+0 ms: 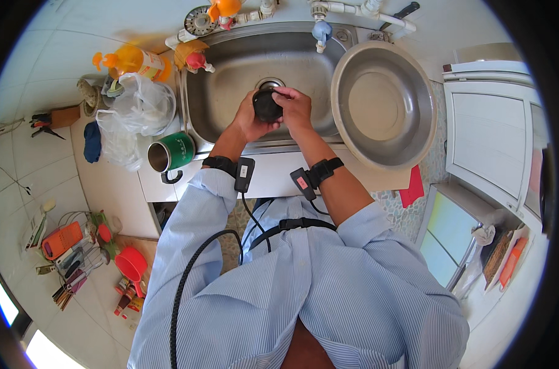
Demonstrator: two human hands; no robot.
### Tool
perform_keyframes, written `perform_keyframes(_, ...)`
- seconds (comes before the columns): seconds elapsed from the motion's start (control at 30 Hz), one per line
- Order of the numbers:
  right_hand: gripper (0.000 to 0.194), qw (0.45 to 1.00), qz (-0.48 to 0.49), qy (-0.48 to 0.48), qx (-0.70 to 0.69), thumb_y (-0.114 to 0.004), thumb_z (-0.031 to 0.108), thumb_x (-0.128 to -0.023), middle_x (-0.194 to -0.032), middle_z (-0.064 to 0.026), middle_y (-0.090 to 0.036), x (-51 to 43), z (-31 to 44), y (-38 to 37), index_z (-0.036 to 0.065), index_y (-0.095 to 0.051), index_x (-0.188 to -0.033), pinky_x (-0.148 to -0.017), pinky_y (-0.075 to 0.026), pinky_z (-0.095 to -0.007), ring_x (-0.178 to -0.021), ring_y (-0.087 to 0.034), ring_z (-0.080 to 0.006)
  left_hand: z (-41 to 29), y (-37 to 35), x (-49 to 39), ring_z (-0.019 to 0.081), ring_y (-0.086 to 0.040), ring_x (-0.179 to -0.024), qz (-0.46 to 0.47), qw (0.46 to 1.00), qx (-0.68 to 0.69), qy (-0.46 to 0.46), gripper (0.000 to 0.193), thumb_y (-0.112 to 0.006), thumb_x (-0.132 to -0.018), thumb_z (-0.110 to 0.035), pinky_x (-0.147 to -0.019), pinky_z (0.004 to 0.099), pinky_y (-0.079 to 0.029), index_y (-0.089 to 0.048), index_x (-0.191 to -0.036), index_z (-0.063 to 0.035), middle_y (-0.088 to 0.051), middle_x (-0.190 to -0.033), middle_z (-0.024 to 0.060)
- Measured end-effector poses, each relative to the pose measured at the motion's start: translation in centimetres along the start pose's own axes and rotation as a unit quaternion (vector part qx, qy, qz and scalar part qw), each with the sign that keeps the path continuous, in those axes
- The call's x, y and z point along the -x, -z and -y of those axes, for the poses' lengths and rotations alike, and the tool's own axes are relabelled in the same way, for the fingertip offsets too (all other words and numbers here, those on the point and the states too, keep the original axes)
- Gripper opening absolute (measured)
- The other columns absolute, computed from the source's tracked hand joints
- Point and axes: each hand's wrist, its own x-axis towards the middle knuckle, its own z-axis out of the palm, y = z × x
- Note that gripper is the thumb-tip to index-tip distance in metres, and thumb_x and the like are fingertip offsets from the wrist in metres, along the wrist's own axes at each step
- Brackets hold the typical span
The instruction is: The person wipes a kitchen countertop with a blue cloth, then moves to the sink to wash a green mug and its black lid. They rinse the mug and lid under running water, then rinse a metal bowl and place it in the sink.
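Over the stainless steel sink (224,60), near its drain, both hands hold a small round black object (266,106), perhaps a cup lid. My left hand (250,117) grips it from the left and below, with fingers under it. My right hand (298,108) has its thumb on the upper right of the object and fingertips at its lower edge. A green mug (180,150) with a steel inside and a black handle lies on its side or tilted at the sink's lower left corner, its mouth facing left; no lid is on it.
A large metal basin (429,108) rests at the sink's right edge. Left of the sink are plastic bags (143,104), an orange bottle (136,63) and a dark blue cloth (92,142). A blue-handled tap (322,31) juts over the sink's back; a knife (401,14) is behind the pipes.
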Motion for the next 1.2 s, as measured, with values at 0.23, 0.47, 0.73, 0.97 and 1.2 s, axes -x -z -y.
perform_keyframes(0.23, 0.019, 0.992, 0.084, 0.090, 0.014, -0.071, 0.008, -0.089, -0.082, -0.0092, -0.074, -0.7, 0.0, 0.5, 0.000, -0.076, -0.105, -0.061, -0.054, -0.0292, -0.066, -0.066, -0.0148, -1.4, 1.3, 0.7, 0.0264, -0.062, -0.076, 0.065, 0.997, -0.037, 0.016, 0.056, -0.034, -0.102, -0.059, -0.065, 0.0369, -0.051, -0.064, -0.116, -0.0133, -0.068, -0.096, 0.0099)
perform_keyframes(0.47, 0.023, 0.927, -0.041, 0.230, 0.293, -0.063, 0.011, -0.092, -0.086, -0.0204, -0.073, 2.2, 1.0, 0.8, 0.007, -0.075, -0.112, -0.071, -0.056, -0.0392, -0.076, -0.073, -0.0304, -0.3, -0.7, 0.5, 0.0265, -0.061, -0.074, 0.000, 0.998, -0.070, 0.002, 0.054, -0.034, -0.102, -0.058, -0.061, 0.0370, -0.049, -0.064, -0.112, -0.0146, -0.068, -0.094, 0.0083)
perform_keyframes(0.73, 0.024, 0.887, 0.011, 0.304, 0.348, -0.062, 0.008, -0.090, -0.092, -0.0199, -0.072, 1.9, 2.6, 0.2, 0.007, -0.073, -0.111, -0.076, -0.056, -0.0454, -0.084, -0.070, -0.0390, -1.8, -0.2, 1.2, 0.0276, -0.059, -0.074, 0.003, 0.998, -0.068, 0.007, 0.051, -0.035, -0.101, -0.055, -0.061, 0.0377, -0.048, -0.064, -0.112, -0.0147, -0.067, -0.097, 0.0075)
perform_keyframes(0.97, 0.028, 0.875, 0.002, 0.364, 0.318, -0.061, 0.005, -0.089, -0.092, -0.0219, -0.072, 1.6, 2.8, 1.0, 0.006, -0.071, -0.115, -0.077, -0.056, -0.0438, -0.083, -0.070, -0.0383, -1.8, -0.8, 0.8, 0.0269, -0.059, -0.077, 0.028, 0.996, -0.088, -0.016, 0.055, -0.033, -0.103, -0.057, -0.064, 0.0371, -0.048, -0.064, -0.115, -0.0137, -0.067, -0.098, 0.0081)
perform_keyframes(1.2, 0.037, 0.953, 0.134, 0.177, 0.207, -0.061, 0.001, -0.084, -0.100, -0.0163, -0.074, -0.2, 3.6, 1.9, 0.005, -0.070, -0.120, -0.079, -0.056, -0.0407, -0.086, -0.072, -0.0321, -1.0, -0.8, 1.1, 0.0257, -0.062, -0.085, 0.065, 0.996, -0.014, -0.056, 0.055, -0.033, -0.103, -0.057, -0.068, 0.0375, -0.049, -0.064, -0.117, -0.0148, -0.070, -0.107, 0.0081)
